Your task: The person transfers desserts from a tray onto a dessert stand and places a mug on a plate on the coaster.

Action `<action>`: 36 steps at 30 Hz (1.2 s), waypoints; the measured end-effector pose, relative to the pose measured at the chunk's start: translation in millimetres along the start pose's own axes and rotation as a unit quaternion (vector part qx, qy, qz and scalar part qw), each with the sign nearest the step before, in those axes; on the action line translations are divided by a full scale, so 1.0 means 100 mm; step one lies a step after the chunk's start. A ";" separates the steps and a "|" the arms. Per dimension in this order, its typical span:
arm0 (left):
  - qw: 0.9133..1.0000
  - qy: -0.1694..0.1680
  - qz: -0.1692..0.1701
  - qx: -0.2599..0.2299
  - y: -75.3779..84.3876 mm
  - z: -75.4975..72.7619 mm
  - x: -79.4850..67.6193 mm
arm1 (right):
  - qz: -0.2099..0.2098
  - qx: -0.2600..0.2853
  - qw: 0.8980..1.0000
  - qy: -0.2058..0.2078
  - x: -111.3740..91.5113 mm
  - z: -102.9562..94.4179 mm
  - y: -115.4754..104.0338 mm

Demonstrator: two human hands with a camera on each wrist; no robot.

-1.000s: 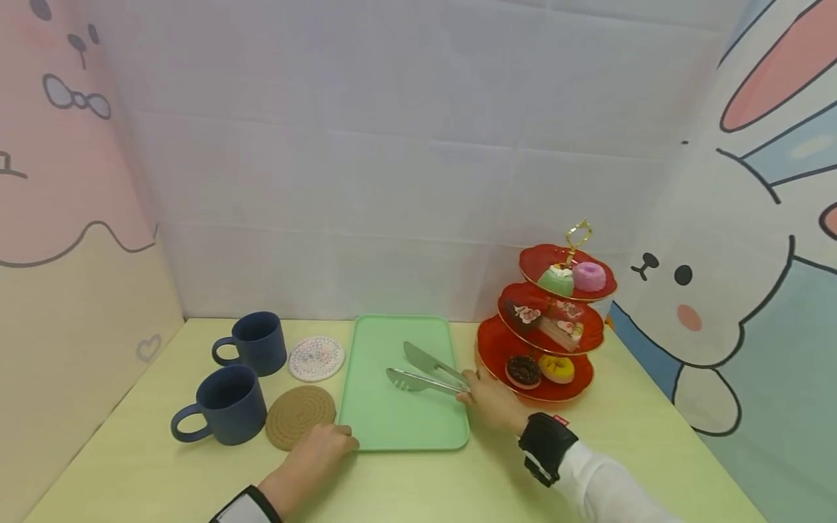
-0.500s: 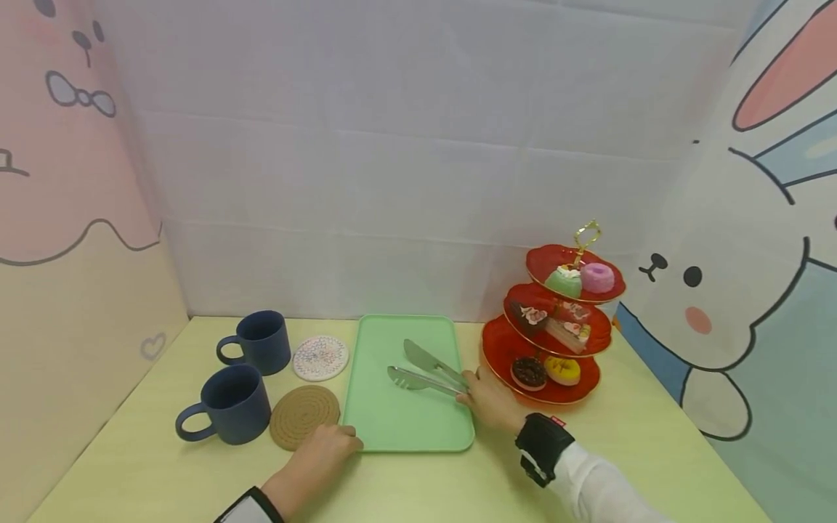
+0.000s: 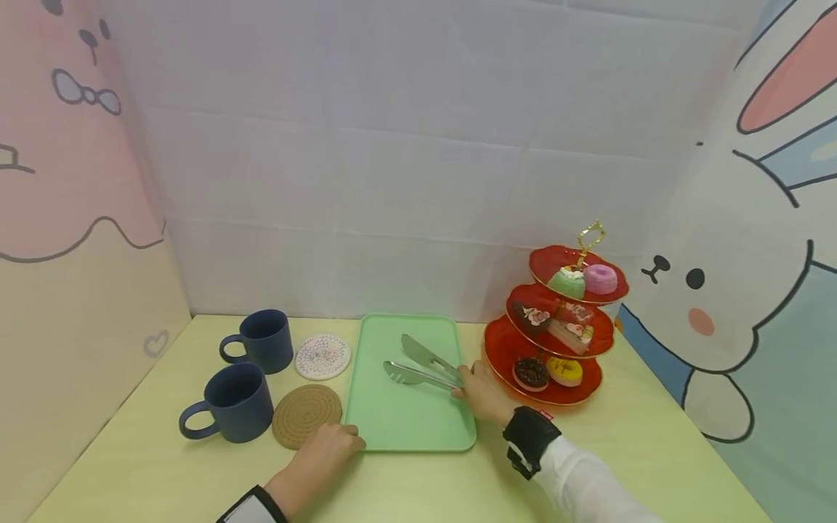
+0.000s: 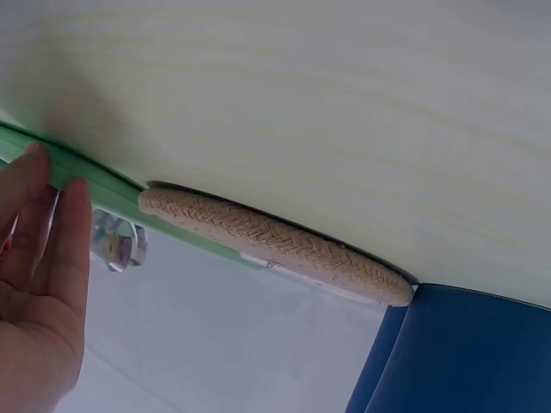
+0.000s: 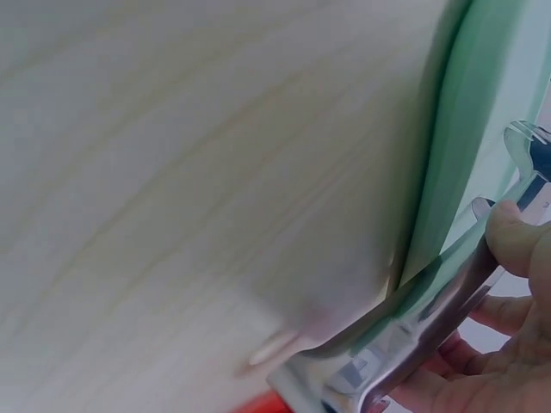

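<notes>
My right hand (image 3: 485, 392) grips steel serving tongs (image 3: 434, 367) near their rear end. Their two arms stand apart over the light green tray (image 3: 408, 428); one tip is flat, the other toothed. Up close in the right wrist view, the thumb lies on one arm of the tongs (image 5: 465, 292) and fingers are on the other side. My left hand (image 3: 330, 443) holds the tray's near left corner, with fingertips on the green rim (image 4: 95, 176) in the left wrist view.
Left of the tray are a brown woven coaster (image 3: 306, 414), a white speckled coaster (image 3: 323, 356) and two blue mugs (image 3: 237, 407). A red three-tier stand (image 3: 506, 349) at right carries toy donuts (image 3: 531, 373) and cakes (image 3: 569, 335). A white wall sheet (image 3: 366, 181) borders the back.
My right hand has shifted slightly left and away from me with the tongs. The left hand stays at the tray corner. The head view has turned a little left.
</notes>
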State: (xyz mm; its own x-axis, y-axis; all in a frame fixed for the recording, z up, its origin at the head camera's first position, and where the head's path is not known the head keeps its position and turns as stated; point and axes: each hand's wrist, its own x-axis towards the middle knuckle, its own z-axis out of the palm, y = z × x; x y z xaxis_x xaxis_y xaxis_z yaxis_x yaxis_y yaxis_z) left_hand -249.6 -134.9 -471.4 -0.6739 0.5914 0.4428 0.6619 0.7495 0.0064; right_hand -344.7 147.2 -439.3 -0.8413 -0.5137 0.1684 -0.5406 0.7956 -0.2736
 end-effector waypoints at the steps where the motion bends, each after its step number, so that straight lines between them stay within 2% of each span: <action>1: 1.000 -0.001 -0.001 0.001 0.00 0.00 -0.01 | 0.004 0.005 1.000 0.000 0.01 0.01 -0.01; 8: 1.000 -0.016 -0.002 -0.004 0.02 -0.04 -0.05 | 0.052 0.030 0.998 -0.012 0.09 0.06 -0.08; 12: 1.000 -0.020 -0.012 0.000 0.03 -0.06 -0.07 | 0.058 0.030 0.998 -0.008 0.14 0.09 -0.12; 16: 0.999 -0.034 -0.026 0.007 0.02 -0.07 -0.06 | 0.063 -0.002 0.998 0.018 0.14 0.10 -0.16; 19: 0.998 -0.052 -0.039 -0.013 -0.01 -0.08 -0.07 | 0.053 -0.040 0.997 0.048 0.12 0.08 -0.26; 23: 0.992 -0.077 -0.084 -0.057 -0.14 -0.14 -0.14 | -0.009 -0.075 0.996 0.054 0.12 -0.03 -0.62; 27: 0.977 -0.094 -0.179 -0.064 -0.35 -0.28 -0.31 | -0.095 -0.106 0.990 0.002 0.29 -0.04 -1.16; 30: 0.964 -0.103 -0.232 -0.072 -0.49 -0.33 -0.40 | -0.125 -0.122 0.983 -0.046 0.49 0.08 -1.52; 33: 0.959 -0.112 -0.241 -0.096 -0.58 -0.30 -0.44 | -0.123 -0.126 0.980 -0.088 0.68 0.29 -1.77; 36: 0.957 -0.133 -0.233 -0.110 -0.55 -0.29 -0.52 | -0.112 -0.114 0.979 -0.126 0.76 0.51 -1.93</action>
State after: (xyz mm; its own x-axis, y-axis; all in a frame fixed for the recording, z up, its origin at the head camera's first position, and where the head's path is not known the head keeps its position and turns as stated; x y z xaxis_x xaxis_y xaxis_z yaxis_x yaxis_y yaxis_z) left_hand -241.8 -215.4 -469.0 -0.9529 0.2854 0.1032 0.3033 0.8865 0.3494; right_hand -304.3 -61.9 -421.9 -0.6887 -0.7236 -0.0472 -0.7229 0.6902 -0.0330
